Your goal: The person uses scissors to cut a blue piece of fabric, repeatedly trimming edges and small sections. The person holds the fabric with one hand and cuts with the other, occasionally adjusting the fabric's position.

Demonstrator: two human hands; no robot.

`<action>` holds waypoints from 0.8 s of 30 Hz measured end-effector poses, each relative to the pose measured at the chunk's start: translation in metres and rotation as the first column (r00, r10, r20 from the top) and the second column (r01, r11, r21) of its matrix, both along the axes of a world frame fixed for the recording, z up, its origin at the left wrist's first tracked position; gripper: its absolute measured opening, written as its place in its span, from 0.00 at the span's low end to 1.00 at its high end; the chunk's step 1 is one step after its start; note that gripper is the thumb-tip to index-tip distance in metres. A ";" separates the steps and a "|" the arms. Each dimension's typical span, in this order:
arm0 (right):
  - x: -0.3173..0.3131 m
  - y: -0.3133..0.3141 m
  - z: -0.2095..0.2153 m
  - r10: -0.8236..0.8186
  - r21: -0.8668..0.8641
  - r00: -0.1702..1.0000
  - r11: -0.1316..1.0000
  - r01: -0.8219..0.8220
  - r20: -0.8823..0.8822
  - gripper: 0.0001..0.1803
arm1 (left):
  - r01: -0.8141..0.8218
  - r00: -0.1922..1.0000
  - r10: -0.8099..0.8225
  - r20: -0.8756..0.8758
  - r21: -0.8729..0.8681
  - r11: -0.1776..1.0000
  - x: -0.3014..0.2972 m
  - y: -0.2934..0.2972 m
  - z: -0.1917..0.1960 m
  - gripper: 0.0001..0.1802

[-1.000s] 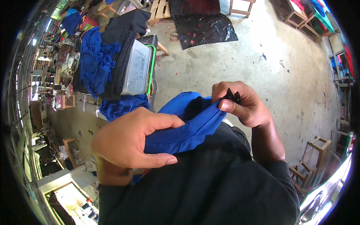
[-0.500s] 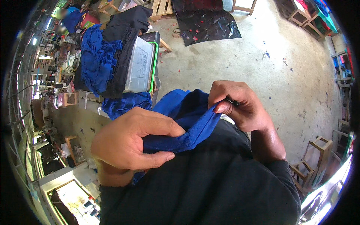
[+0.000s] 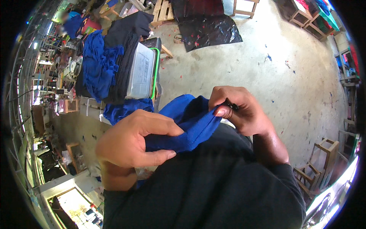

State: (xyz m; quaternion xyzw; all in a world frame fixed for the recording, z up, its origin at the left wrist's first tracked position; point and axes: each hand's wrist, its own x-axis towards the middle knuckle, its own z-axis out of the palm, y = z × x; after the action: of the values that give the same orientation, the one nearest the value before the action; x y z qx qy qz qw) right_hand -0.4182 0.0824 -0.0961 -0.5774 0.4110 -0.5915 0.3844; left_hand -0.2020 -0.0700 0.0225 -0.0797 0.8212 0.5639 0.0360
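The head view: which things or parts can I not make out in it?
Blue folded fabric: head view; the bare left hand hides its left part.
Small black object: head view; the bare right hand hides part, and it is too small to identify.
Shiny black sheet: head view; cut off by the upper edge.

Our left hand [image 3: 126, 139] holds blue cloth [image 3: 196, 131]; our right hand [image 3: 244, 108] pinches its edge (a black piece [image 3: 231, 105] pokes out).
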 end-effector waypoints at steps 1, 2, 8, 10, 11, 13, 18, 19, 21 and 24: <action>-0.001 0.003 0.002 -0.012 0.028 1.000 1.000 0.011 0.006 0.05 | -0.015 0.999 0.013 -0.042 -0.029 0.999 -0.002 0.001 -0.001 0.15; 0.000 0.006 0.004 -0.024 0.055 1.000 0.998 0.024 0.012 0.05 | -0.036 0.997 0.035 0.070 0.010 0.999 -0.004 0.002 0.000 0.16; 0.008 0.020 0.004 -0.122 0.297 0.964 0.954 0.047 0.238 0.09 | -0.241 0.934 0.213 0.286 0.067 0.968 -0.019 0.027 -0.019 0.16; 0.011 0.025 0.003 -0.167 0.337 0.949 0.939 0.070 0.268 0.10 | -0.277 0.937 0.259 0.234 0.045 0.960 -0.018 0.032 -0.032 0.14; 0.011 0.027 0.002 -0.191 0.358 0.940 0.930 0.081 0.284 0.10 | -0.294 0.937 0.281 0.210 0.036 0.955 -0.018 0.033 -0.038 0.14; 0.012 0.030 0.000 -0.212 0.363 0.920 0.928 0.084 0.329 0.10 | -0.284 0.958 0.281 0.061 0.061 0.957 -0.016 0.028 -0.051 0.13; 0.010 0.036 -0.010 -0.236 0.356 0.936 0.925 0.134 0.261 0.10 | -0.392 0.906 0.306 0.293 0.300 0.870 -0.022 0.036 -0.038 0.13; 0.010 0.037 -0.012 -0.247 0.347 0.927 0.927 0.141 0.283 0.10 | -0.392 0.906 0.314 0.285 0.278 0.877 -0.024 0.039 -0.038 0.13; 0.010 0.038 -0.013 -0.256 0.327 0.916 0.933 0.151 0.307 0.10 | -0.387 0.906 0.320 0.279 0.231 0.893 -0.027 0.041 -0.039 0.14; 0.007 0.041 -0.014 -0.247 0.301 0.923 0.941 0.156 0.296 0.10 | -0.386 0.894 0.332 0.299 0.142 0.912 -0.028 0.045 -0.039 0.15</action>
State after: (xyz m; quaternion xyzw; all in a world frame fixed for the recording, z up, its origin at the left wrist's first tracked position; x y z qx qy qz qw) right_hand -0.4107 0.1230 -0.1104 -0.3665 0.4760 -0.6542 0.4595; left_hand -0.2300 -0.0252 -0.0167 -0.3024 0.7196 0.6231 0.0496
